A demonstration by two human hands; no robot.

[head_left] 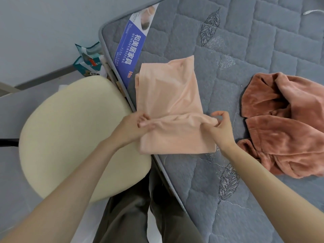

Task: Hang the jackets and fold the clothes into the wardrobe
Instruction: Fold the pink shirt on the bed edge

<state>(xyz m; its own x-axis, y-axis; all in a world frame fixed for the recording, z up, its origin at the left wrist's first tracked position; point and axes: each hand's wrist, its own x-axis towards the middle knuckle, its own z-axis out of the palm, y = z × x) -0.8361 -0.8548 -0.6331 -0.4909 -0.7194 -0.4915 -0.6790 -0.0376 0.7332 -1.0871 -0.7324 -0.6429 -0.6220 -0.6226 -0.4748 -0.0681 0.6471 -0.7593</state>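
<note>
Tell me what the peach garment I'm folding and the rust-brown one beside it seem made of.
The peach garment looks like thin, smooth knit with a faint sheen; it creases finely where the left hand and right hand hold it. The rust-brown garment looks like plush velour or fleece: thick folds, nap catching light in streaks. Fibres cannot be told.

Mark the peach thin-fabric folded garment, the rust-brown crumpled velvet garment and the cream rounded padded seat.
Peach thin-fabric folded garment (168, 95): head view, flat upper panel.
Rust-brown crumpled velvet garment (280, 132): head view, middle of the heap.
Cream rounded padded seat (73, 130): head view, bare centre of cushion.
</note>
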